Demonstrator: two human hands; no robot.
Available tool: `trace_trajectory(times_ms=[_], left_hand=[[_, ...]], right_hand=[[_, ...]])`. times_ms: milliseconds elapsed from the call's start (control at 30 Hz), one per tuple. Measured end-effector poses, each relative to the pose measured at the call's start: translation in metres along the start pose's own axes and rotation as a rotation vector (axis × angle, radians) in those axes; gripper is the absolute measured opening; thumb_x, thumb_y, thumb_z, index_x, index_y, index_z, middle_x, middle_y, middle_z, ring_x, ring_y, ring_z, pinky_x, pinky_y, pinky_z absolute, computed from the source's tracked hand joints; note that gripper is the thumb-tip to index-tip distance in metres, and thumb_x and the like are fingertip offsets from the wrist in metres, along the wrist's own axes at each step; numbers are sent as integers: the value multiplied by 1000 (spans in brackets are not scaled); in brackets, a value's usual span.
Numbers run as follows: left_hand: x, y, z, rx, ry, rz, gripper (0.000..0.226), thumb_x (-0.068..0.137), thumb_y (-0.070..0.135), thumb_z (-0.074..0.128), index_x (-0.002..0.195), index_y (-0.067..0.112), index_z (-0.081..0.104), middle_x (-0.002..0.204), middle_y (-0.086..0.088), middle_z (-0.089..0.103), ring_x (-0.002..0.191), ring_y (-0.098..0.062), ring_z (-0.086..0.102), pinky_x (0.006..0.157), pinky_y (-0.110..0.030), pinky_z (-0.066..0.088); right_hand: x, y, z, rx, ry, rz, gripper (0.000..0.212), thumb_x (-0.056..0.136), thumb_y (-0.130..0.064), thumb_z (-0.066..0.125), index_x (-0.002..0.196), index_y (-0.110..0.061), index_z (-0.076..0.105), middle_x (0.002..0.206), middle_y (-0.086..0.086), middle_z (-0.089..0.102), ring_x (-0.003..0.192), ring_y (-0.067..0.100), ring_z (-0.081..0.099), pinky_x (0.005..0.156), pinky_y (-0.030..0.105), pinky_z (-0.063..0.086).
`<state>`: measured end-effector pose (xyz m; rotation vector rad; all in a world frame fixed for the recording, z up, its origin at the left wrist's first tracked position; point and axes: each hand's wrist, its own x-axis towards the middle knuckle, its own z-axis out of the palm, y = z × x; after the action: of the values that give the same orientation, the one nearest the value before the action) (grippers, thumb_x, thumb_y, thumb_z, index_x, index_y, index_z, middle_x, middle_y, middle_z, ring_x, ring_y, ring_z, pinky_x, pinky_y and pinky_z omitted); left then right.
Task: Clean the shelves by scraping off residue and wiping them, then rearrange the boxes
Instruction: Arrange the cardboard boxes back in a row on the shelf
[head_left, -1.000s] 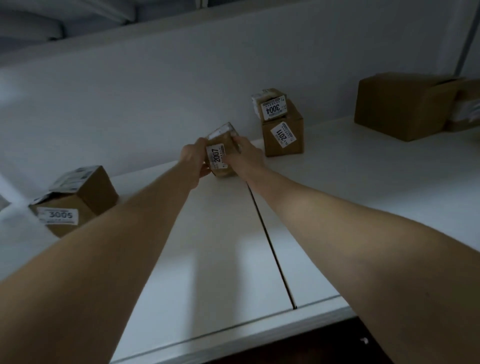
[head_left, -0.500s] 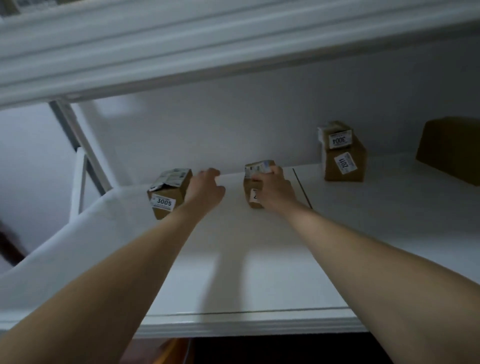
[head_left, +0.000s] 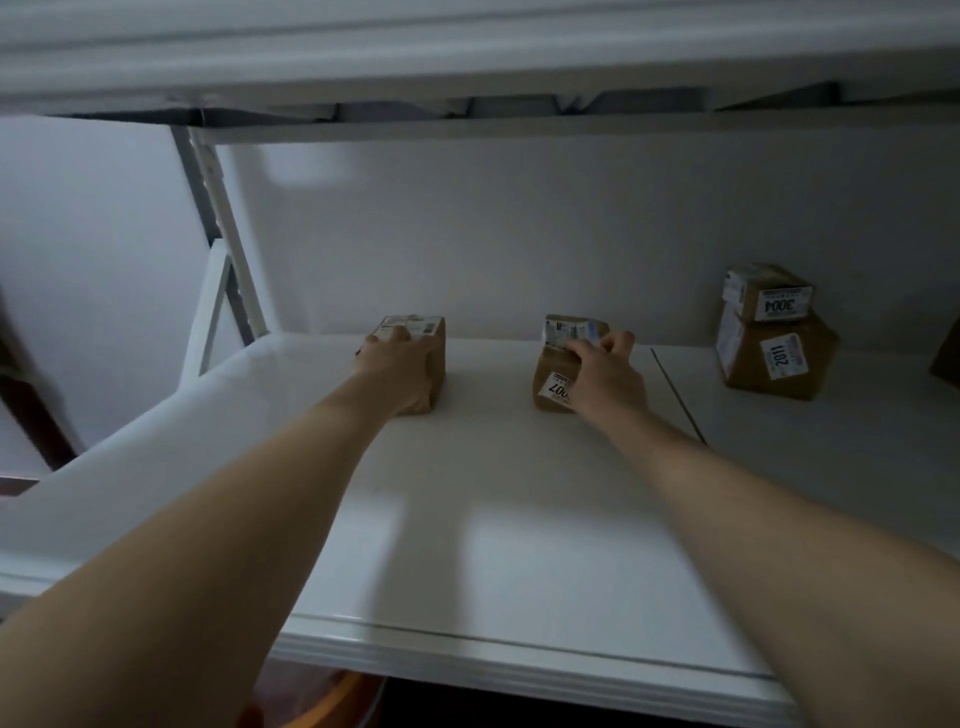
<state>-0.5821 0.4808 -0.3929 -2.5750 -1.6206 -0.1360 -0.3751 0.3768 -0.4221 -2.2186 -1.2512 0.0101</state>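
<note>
A white shelf (head_left: 519, 545) is stretching across the view, with a thin dark seam (head_left: 678, 397) dividing its surface toward the right, and a person is reaching both bare arms deep onto it toward the back wall (head_left: 519, 234). At the right rear, a larger cardboard box (head_left: 779, 358) bearing a label reading 2011 is sitting on the shelf and carrying a smaller box (head_left: 769, 293) labelled 3004 stacked on top of it; both are closed, so their contents cannot be told. The left hand (head_left: 400, 371) is lying over the front and top of a small brown box (head_left: 434, 358), fingers wrapping its near face and gripping it while it is resting on the shelf near the left rear. The right hand (head_left: 605, 374) is closing around the right side of another small brown box (head_left: 558, 364), fingers curling over its top edge, where a pale printed sticker is showing. That box is sitting on the shelf just left of the seam, well apart from the left-hand box, and a white tag on its front is showing digits ending in 007, partly covered by the hand. Both small boxes are plain tan cardboard with white shipping labels on top, their print too blurred to read.
</note>
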Motion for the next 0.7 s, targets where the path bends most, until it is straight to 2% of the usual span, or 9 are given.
trace_trajectory(times_ms=[100, 233, 333, 433, 600, 700], left_hand=[[5, 0, -2, 37, 4, 29, 53, 90, 18, 41, 140, 35, 37, 143, -11, 38, 129, -37, 39, 105, -39, 38], [9, 2, 0, 75, -15, 38, 57, 89, 16, 42, 141, 36, 34, 143, -7, 40, 129, -36, 40, 104, -40, 39], [7, 3, -3, 130, -24, 5, 56, 91, 17, 43, 144, 33, 31, 143, -7, 39, 129, -36, 39, 102, -39, 39], [6, 4, -7, 141, -52, -4, 59, 89, 15, 48, 144, 31, 32, 142, -8, 39, 128, -36, 40, 103, -42, 40], [1, 18, -7, 109, -122, -68, 58, 91, 18, 41, 146, 31, 27, 150, -7, 22, 133, -43, 27, 104, -55, 34], [-7, 22, -10, 81, -91, -69, 61, 94, 17, 38, 147, 39, 19, 156, -3, 8, 141, -37, 13, 107, -57, 28]], right_hand=[[2, -4, 1, 30, 55, 7, 33, 93, -15, 48, 125, -26, 52, 126, 0, 29, 107, 33, 54, 88, 35, 43], [-5, -18, 8, 32, 46, -49, 35, 93, -13, 49, 123, -29, 56, 133, 5, 29, 104, 34, 56, 91, 34, 43], [-9, -26, 13, 69, 58, -66, 33, 94, -16, 47, 122, -30, 57, 132, 3, 30, 102, 33, 55, 87, 31, 41], [-10, -28, 13, 55, 77, -57, 30, 96, -19, 44, 120, -30, 57, 129, 4, 30, 101, 33, 55, 87, 34, 43], [-13, -25, 7, 6, 58, -88, 36, 94, -17, 46, 125, -33, 55, 129, 6, 30, 107, 32, 48, 91, 37, 44], [-15, -22, 1, 0, 15, -111, 48, 91, -13, 52, 132, -36, 50, 135, 7, 27, 115, 32, 42, 97, 41, 43]])
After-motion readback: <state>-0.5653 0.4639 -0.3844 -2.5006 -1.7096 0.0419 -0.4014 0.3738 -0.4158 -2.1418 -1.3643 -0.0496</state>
